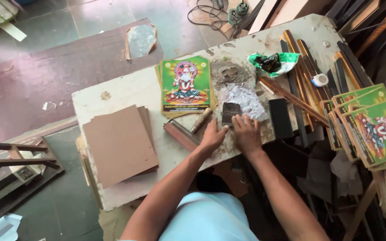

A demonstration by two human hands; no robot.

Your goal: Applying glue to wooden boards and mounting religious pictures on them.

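My left hand [212, 137] and my right hand [246, 132] rest side by side on the worn white worktable [126, 91], near its front edge. Both sets of fingertips touch a small dark flat piece [231, 113] lying on a crumpled silvery sheet [243, 100]; whether either hand grips the piece cannot be told. Just left of my left hand lie a wooden-handled tool [200, 120] and a reddish-brown bar [181, 135]. A stack of green printed pictures [186, 85] lies beyond them.
Brown backing boards [119, 143] are stacked at the table's left. A black block [280, 118], gold and dark frame mouldings [304, 67], a tape roll [320, 80] and a green-white bag [273, 62] lie to the right. Framed green pictures [371, 127] pile up far right.
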